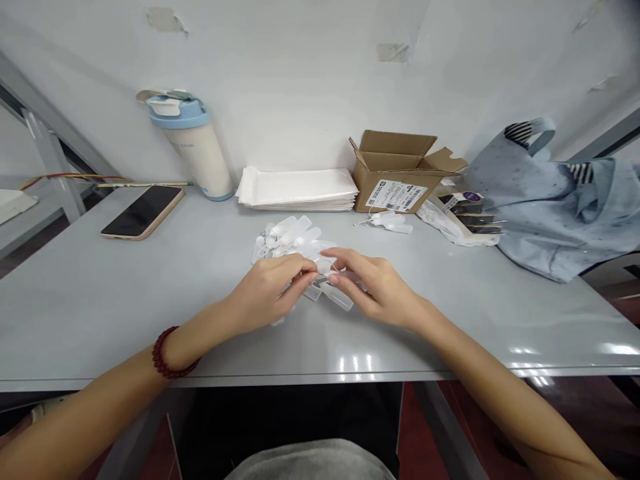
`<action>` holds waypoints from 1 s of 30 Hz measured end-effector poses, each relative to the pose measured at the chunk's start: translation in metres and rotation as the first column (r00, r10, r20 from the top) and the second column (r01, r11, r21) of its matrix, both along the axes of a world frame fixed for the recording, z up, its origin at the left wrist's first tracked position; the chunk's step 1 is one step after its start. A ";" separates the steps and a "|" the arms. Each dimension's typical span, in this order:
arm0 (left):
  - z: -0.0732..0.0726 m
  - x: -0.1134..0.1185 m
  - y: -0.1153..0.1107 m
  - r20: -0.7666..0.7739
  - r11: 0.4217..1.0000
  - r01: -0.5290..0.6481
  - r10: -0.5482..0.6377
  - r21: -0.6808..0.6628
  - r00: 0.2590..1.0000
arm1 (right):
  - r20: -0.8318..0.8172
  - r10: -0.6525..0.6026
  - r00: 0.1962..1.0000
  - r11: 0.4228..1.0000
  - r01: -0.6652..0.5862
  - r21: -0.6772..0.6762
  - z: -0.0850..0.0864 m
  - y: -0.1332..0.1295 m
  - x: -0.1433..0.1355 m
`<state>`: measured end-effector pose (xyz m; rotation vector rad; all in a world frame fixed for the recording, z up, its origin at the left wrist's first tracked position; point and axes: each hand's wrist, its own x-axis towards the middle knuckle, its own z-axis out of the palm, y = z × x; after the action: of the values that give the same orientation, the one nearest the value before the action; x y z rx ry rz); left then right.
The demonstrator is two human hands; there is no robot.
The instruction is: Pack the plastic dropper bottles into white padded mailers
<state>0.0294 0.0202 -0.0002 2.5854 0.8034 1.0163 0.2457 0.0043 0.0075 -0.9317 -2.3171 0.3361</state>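
Note:
Over the middle of the table, my left hand point(283, 283) pinches a small translucent white plastic piece point(324, 266) between thumb and index finger. My right hand point(373, 280) faces it, its thumb and index finger curled around the same piece, which has a thin white loop; the fingers partly hide it. Just behind my hands lies a pile of similar translucent pieces point(290, 233), shaped like flat little bottles with white necks and loops. Beneath my fingertips, another such piece point(337, 295) rests on the grey table point(215, 267).
Several more pieces point(393, 221) lie before an open cardboard box point(395, 173). Left of the box is a stack of white packets point(300, 190). A bottle point(200, 150) and a phone point(144, 212) stand and lie at left; dark packages point(473, 217) and blue-grey cloth point(560, 200) at right.

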 end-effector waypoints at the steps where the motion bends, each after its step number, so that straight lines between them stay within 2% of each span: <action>1: 0.002 0.000 0.001 0.010 1.000 -0.024 0.024 0.001 1.000 | -0.007 -0.015 1.000 1.000 0.015 -0.011 0.001 0.001 0.001; 5: 0.007 -0.003 0.003 0.036 0.994 -0.106 0.106 -0.022 0.994 | -0.044 -0.055 0.998 0.998 0.054 -0.031 0.003 0.005 0.007; 9: 0.007 -0.003 0.004 0.056 0.991 -0.129 0.131 -0.045 0.990 | -0.074 -0.045 0.996 0.998 0.043 -0.037 0.004 0.008 0.010; 30: 0.004 -0.002 -0.004 0.083 0.999 -0.047 0.046 0.007 0.995 | -0.103 0.037 0.994 0.999 -0.034 0.028 0.000 0.003 0.006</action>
<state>0.0270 0.0166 0.0039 2.5244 0.8439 1.1347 0.2515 0.0075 0.0072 -0.8413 -2.2408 0.3597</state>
